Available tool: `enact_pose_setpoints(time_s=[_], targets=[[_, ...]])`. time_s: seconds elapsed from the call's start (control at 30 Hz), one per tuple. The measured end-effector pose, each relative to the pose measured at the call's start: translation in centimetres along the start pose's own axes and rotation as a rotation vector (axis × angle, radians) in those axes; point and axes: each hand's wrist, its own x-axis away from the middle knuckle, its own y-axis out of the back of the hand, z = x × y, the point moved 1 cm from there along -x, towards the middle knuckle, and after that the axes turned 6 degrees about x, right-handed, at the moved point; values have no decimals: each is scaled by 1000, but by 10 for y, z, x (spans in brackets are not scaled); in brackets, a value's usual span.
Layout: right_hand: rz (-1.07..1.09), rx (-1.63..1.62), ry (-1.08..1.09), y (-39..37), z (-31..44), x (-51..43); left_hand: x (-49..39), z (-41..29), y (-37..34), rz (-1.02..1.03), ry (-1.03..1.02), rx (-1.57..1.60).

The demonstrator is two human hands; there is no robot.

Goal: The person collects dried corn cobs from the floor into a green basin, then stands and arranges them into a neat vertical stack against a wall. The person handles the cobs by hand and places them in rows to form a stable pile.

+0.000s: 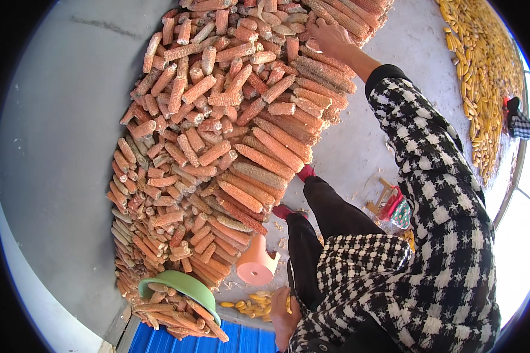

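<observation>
My right hand (329, 39) reaches out to the upper end of a long heap of bare corn cobs (212, 148). Its fingers rest among the cobs, and a pale cob end shows under them; whether they grip it is unclear. Along the heap's near side, whole cobs (269, 148) lie stacked in parallel with their ends facing me. Shorter, broken cobs fill the space behind. Low by my thigh hangs my left hand (285, 315), thumb and fingers apart. Yellow ears of corn (256, 304) on the floor show beside it and through the gap.
A grey wall (66, 132) backs the heap. Tilted on its lower end is a green basin (181, 282) spilling cobs, above blue corrugated sheeting (243, 340). A pink plastic stool (257, 267) and a small wooden stool (380, 198) stand near my feet. Another person (522, 121) is beyond the yellow corn pile (481, 88).
</observation>
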Motion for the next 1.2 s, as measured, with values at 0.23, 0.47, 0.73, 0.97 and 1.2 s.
enact_pose_setpoints(time_s=[0.23,0.47,0.73,0.97,1.2], targets=[[-26,-352,-11,5,-24,-7,-5,-5,0,-12,-3,20],[295,-852,-128,65,-52,-17,1,-20,1,4,-34,-28],[58,-1539,-53,145,-67,-12,4,-25,-1,-12,-16,-3],[57,-549,-349,56,-34,40,7,-21,-4,-11,-42,14],[285,-549,-464,41,-23,27,5,-20,-13,-11,-40,11]])
